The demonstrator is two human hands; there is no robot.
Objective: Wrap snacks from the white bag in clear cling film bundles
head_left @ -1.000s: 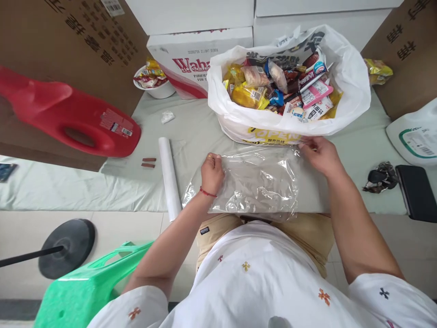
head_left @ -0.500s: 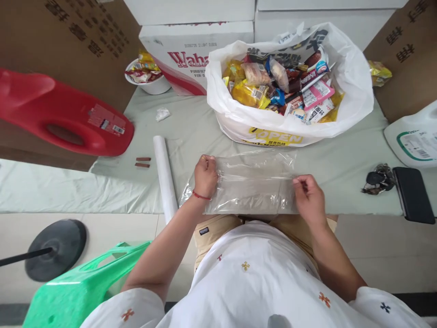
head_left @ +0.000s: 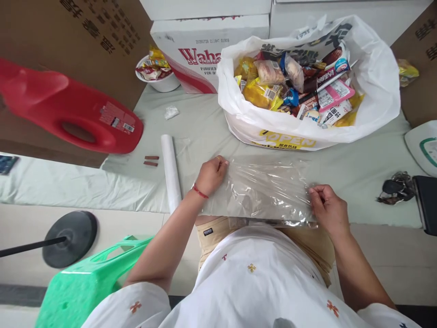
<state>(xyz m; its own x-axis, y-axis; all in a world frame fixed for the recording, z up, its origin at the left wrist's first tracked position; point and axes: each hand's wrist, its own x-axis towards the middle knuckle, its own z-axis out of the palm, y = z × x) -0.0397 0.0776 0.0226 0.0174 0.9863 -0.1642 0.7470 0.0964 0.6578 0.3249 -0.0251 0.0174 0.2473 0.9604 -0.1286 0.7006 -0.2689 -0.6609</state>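
A clear plastic sheet or bag (head_left: 266, 191) is stretched between my two hands over the table's front edge. My left hand (head_left: 212, 175), with a red string on its wrist, pinches the upper left part. At the right side, my right hand (head_left: 329, 208) grips the plastic between thumb and fingers. Left of my left hand lies a white roll (head_left: 171, 171). Behind the plastic stands a white carrier bag (head_left: 287, 133) full of wrapped snacks (head_left: 264, 93).
On the left are a red jug (head_left: 112, 125), two brown strips (head_left: 151, 161) and a white tub (head_left: 164, 85). Keys (head_left: 396, 187), a black phone (head_left: 426, 205) and a white bottle (head_left: 423, 146) lie right. A green stool (head_left: 82, 291) stands below left.
The view has shifted, so table items appear further right. My hands still hold the plastic; it is more creased, and its lower edge now hangs past the table's edge.
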